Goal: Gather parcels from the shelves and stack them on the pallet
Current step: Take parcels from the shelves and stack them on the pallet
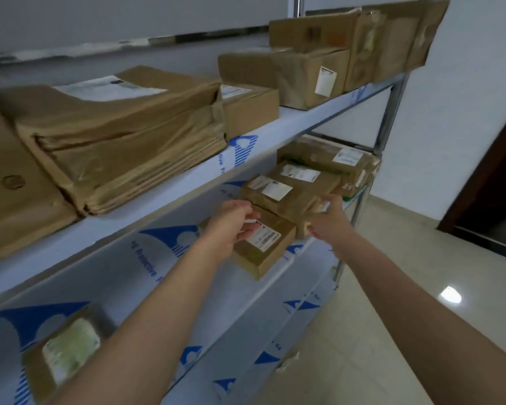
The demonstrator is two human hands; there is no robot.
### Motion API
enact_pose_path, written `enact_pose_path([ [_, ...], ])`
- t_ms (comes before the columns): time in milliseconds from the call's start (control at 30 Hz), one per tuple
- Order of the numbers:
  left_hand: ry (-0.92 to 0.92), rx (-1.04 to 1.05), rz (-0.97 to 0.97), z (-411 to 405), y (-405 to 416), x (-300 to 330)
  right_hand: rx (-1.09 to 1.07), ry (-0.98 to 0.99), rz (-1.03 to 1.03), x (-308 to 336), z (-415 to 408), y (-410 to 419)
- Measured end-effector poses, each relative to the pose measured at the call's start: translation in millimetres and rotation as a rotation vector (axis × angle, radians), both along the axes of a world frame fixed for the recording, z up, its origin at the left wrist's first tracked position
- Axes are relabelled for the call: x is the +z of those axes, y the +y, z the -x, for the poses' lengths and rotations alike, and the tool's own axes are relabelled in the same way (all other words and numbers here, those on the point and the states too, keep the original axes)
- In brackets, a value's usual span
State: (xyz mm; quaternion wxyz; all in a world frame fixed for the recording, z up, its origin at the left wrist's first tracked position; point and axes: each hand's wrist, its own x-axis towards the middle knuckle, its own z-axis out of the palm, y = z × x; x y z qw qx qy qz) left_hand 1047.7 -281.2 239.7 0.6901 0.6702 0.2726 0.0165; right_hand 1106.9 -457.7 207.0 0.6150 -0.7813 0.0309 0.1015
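Now we reach into the middle shelf at centre frame: our left hand (pixel 235 219) curls over the small brown cardboard parcel with a white label (pixel 262 245), gripping its top edge, while our right hand (pixel 329 218) clasps the tape-wrapped brown parcel (pixel 284 197) just behind it. Both parcels sit on the white shelf board with blue logos (pixel 164 252).

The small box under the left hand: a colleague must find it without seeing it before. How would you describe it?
Look at the middle shelf of the metal rack, near its right end. Several taped brown parcels lie there in a row; the small box is nearest the front edge. The left hand holds it, and its barcode label faces up.
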Motion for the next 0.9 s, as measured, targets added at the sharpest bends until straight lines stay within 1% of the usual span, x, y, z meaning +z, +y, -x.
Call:
enact_pose_path([
  [67, 0.017, -0.011, -0.004, -27.4, -9.1, -7.1, -0.043, 0.045, 0.036, -2.8, -23.5, -12.6],
  [200, 0.08, 0.013, -0.013, -83.0, -30.2, -19.5, -0.012, 0.024, 0.088, -14.1, -76.6, -32.5],
  [267, 0.103, 0.041, -0.015, -110.9, -37.3, -29.4, 0.053, 0.04, 0.154, -22.3, -107.6, -37.9],
  [400, 0.16, 0.225, 0.057, -158.4, -51.3, -57.6, 0.261, 0.103, 0.257, -37.2, -167.4, -49.1],
  [433, 0.189, 0.244, 0.075, -167.5, -58.3, -65.2, 0.316, 0.104, 0.293, -40.8, -179.4, -53.8],
  [500, 0.245, 0.258, 0.146, -183.7, -74.0, -80.5, 0.405, 0.112, 0.317, -45.1, -200.1, -62.9],
  [600, 0.251, 0.273, 0.271, -196.2, -89.8, -102.7, 0.491, 0.106, 0.364, -50.8, -230.6, -70.0],
  [667, 0.239, 0.309, 0.244, -193.4, -94.5, -114.6, 0.547, 0.083, 0.38, -49.9, -240.0, -66.3],
  [800, 0.243, 0.347, 0.111, -187.8, -94.1, -128.6, 0.682, 0.058, 0.461, -55.1, -234.2, -47.2],
  [900, 0.265, 0.391, 0.121, -189.9, -91.1, -131.6, 0.722, 0.034, 0.493, -59.7, -235.6, -40.7],
])
